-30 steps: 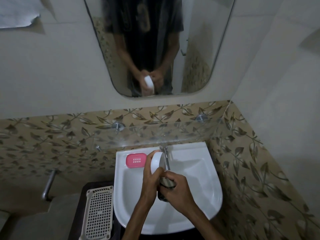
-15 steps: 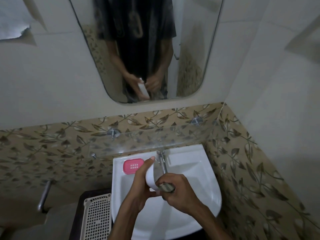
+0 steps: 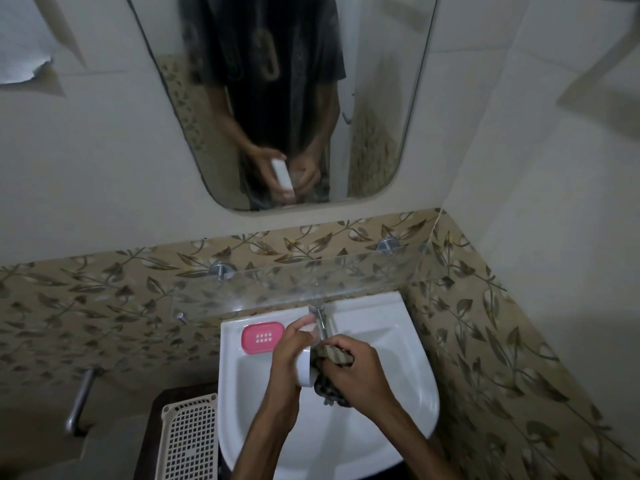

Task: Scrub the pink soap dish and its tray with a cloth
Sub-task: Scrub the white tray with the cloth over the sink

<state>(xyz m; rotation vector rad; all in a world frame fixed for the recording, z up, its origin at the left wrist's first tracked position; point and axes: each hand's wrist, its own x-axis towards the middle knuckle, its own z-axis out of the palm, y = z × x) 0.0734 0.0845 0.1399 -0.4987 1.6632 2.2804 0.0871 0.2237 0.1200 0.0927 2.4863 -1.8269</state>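
My left hand (image 3: 291,355) grips a white oval tray (image 3: 305,370) on its edge over the basin of the white sink (image 3: 408,382). My right hand (image 3: 353,370) clutches a dark patterned cloth (image 3: 330,393) and presses it against the tray's inner face. The pink slotted soap dish (image 3: 262,337) lies flat on the sink's back left ledge, apart from both hands. The cloth hangs a little below my right palm.
A metal tap (image 3: 320,318) rises just behind my hands. A glass shelf (image 3: 294,285) spans the wall above the sink. A cream perforated basket (image 3: 188,441) lies on a dark stand to the left. A mirror (image 3: 277,98) reflects my hands.
The tray has turned in my left hand from facing me to standing edge-on, and my right hand has pushed the cloth further against it. The camera view shifted slightly.
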